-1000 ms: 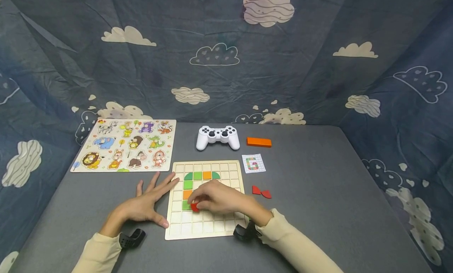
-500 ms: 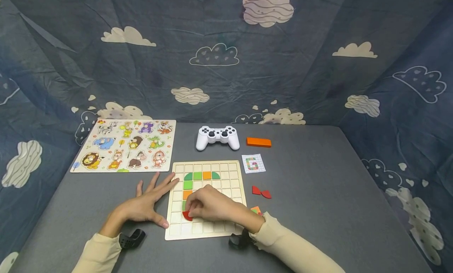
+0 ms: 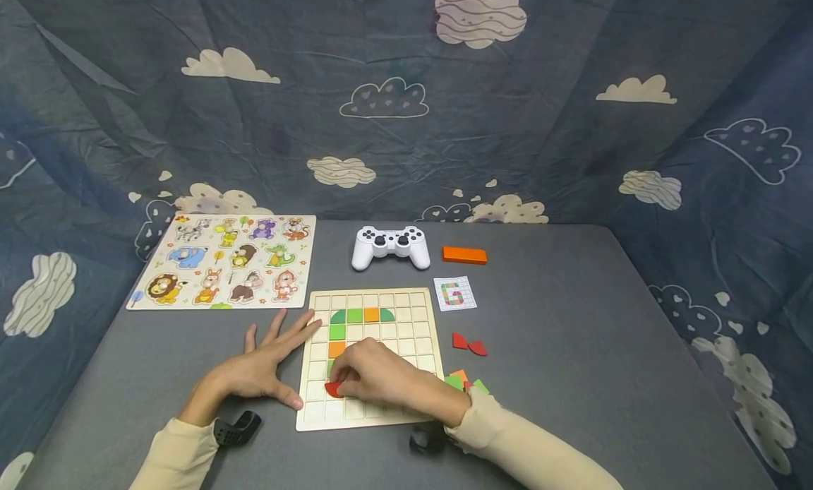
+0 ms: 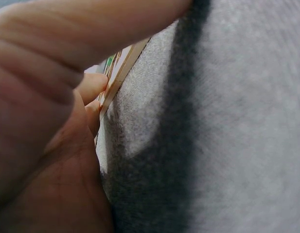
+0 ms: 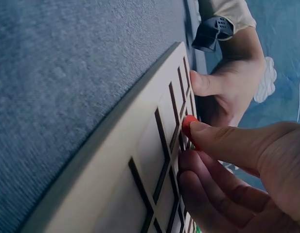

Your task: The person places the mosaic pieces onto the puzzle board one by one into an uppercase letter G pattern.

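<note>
Head view: right hand (image 3: pixel 375 377) has slid its pinched red piece (image 3: pixel 332 389) nearer along the grid board (image 3: pixel 422 313); left hand (image 3: pixel 260 370), fingers spread, steadies the board's edge.

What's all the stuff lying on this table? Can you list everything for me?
grid board: 1, pale wood, table centre, holding green and orange tiles in its upper left cells
red tile: 1, red, on the grid board, pinched by the right hand
animal puzzle: 1, multicoloured, far left
game controller: 1, white, behind the grid board
orange block: 1, orange, right of the game controller
pattern card: 1, white with a coloured figure, right of the grid board
red pieces: 2, red, right of the grid board
loose tiles: a few, green and orange, by the right sleeve
table: 1, grey
left hand: 1, flat, at the board's left edge
right hand: 1, on the grid board
</note>
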Demonstrator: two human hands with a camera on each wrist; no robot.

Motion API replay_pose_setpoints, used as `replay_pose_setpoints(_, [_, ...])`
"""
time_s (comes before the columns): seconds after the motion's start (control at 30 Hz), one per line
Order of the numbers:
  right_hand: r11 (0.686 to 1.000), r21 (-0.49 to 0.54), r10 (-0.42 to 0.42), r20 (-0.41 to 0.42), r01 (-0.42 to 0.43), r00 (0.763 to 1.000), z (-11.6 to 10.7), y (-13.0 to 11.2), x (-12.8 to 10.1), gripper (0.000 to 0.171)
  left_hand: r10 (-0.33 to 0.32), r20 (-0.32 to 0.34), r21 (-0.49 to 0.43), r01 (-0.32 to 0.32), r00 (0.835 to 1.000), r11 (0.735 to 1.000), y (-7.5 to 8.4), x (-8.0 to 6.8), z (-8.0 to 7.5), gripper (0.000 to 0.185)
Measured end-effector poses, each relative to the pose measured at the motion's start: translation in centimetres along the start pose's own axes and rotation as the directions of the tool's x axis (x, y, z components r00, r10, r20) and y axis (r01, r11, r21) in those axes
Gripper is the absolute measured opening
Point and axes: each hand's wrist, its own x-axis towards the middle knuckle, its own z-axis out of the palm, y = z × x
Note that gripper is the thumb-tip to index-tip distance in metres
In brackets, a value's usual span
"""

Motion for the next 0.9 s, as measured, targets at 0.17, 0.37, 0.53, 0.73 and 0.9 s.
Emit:
replay_pose_setpoints(0.17, [0.999, -0.037, -0.017, -0.002, 0.017, 1.000, 0.18, 0.04, -0.05, 0.009, 0.011, -0.004, -0.004, -0.011, 1.000, 1.000, 0.10, -0.11, 0.01, 0.126])
replay_pose_setpoints(0.37, [0.999, -0.044, -0.018, 0.000, 0.018, 1.000, 0.20, 0.07, -0.09, 0.010, 0.009, -0.004, -0.002, -0.009, 1.000, 1.000, 0.04, -0.12, 0.10, 0.126])
replay_pose_setpoints(0.53, [0.996, -0.092, -0.019, -0.006, 0.018, 1.000, 0.16, 0.03, -0.06, 0.009, 0.017, -0.016, 0.000, -0.017, 1.000, 1.000, 0.03, -0.13, 0.10, 0.126])
replay_pose_setpoints(0.73, [0.993, -0.118, -0.027, -0.024, 0.024, 0.999, 0.13, -0.06, 0.00, 0.008, 0.045, -0.031, 0.007, -0.044, 0.999, 0.999, -0.09, -0.26, 0.17, 0.126])
replay_pose_setpoints(0.9, [0.988, -0.151, -0.009, -0.032, 0.004, 0.999, 0.16, -0.18, -0.02, 0.009, 0.052, -0.031, 0.010, -0.051, 0.998, 0.999, -0.30, -0.18, 0.28, 0.126])
